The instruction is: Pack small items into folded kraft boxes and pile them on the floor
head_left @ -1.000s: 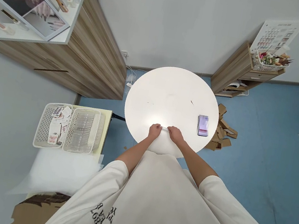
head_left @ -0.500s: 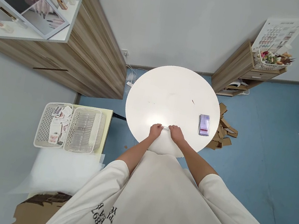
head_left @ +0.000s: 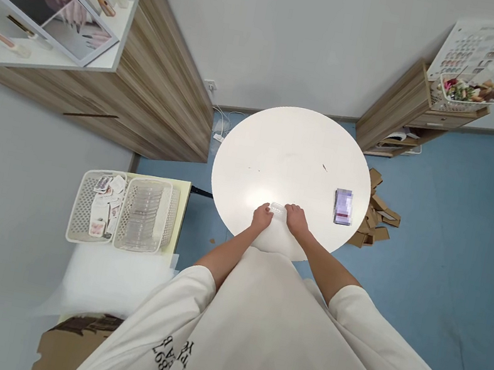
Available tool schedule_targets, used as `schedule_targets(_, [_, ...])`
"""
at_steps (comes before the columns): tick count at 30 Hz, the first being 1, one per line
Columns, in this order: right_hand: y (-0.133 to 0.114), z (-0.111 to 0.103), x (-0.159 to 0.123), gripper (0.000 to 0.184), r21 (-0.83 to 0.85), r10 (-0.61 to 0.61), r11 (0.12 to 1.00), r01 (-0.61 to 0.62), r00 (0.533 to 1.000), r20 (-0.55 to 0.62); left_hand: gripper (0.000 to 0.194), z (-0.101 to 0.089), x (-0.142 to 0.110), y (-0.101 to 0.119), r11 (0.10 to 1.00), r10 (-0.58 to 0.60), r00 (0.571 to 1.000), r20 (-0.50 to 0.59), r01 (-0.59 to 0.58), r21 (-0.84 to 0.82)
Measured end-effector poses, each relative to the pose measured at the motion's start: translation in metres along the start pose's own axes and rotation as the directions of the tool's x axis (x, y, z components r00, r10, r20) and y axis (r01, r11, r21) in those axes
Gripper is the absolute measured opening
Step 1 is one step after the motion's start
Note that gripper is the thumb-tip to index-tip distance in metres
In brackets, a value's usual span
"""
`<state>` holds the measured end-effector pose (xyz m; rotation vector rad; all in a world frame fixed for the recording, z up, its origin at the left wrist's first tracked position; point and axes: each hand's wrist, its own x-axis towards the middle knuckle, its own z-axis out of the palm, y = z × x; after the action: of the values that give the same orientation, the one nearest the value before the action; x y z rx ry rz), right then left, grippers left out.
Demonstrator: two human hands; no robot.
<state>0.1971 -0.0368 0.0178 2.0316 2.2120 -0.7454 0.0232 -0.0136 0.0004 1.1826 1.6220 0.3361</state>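
Observation:
A small clear plastic case with faint pale rows inside is held between my two hands near the front edge of the round white table. My left hand grips its left end, fingers curled in. At the opposite end my right hand closes around the case, with the thumb side toward me. Below the hands a whitish translucent sheet lies over the table's near edge; its exact kind is hard to tell. To the right on the tabletop rests a purple pack, its print blurred out.
On a side table at left stand a white basket of cards and a basket of clear cases. A stack of white translucent sheets lies in front of them. Flattened cardboard boxes are on the floor at right. Wooden cabinets stand behind.
The case was seen thin and edge-on between my fingers; now its broad face shows, tilted up. My hands have spread slightly apart. The whole view has shifted a little.

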Motion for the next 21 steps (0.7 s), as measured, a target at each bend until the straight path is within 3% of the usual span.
schedule_targets(4, [0.002,0.003,0.010,0.042,0.150,0.090,0.985,-0.086,0.996,-0.021,0.061,0.001,-0.006,-0.017,1.000,-0.002,0.999,0.042,0.003,-0.014])
schedule_targets(8, [0.002,0.013,0.013,0.054,0.378,0.282,0.890,-0.256,0.959,-0.015,0.056,-0.001,-0.011,-0.025,1.000,0.020,0.998,0.051,-0.021,0.007])
schedule_targets(11, [0.002,0.025,0.001,0.047,0.515,0.376,0.787,-0.341,0.926,0.039,0.048,-0.004,-0.015,-0.031,1.000,-0.004,0.998,0.057,0.005,-0.014])
schedule_targets(16, [0.000,0.047,-0.031,0.031,0.630,0.374,0.698,-0.339,0.924,0.084,0.038,-0.003,-0.025,-0.043,1.000,0.007,0.995,0.101,-0.004,-0.030])
schedule_targets(21, [-0.005,0.059,-0.044,0.031,0.689,0.333,0.664,-0.289,0.940,0.074,0.039,0.000,-0.030,-0.047,0.998,-0.008,0.990,0.142,0.016,-0.056])
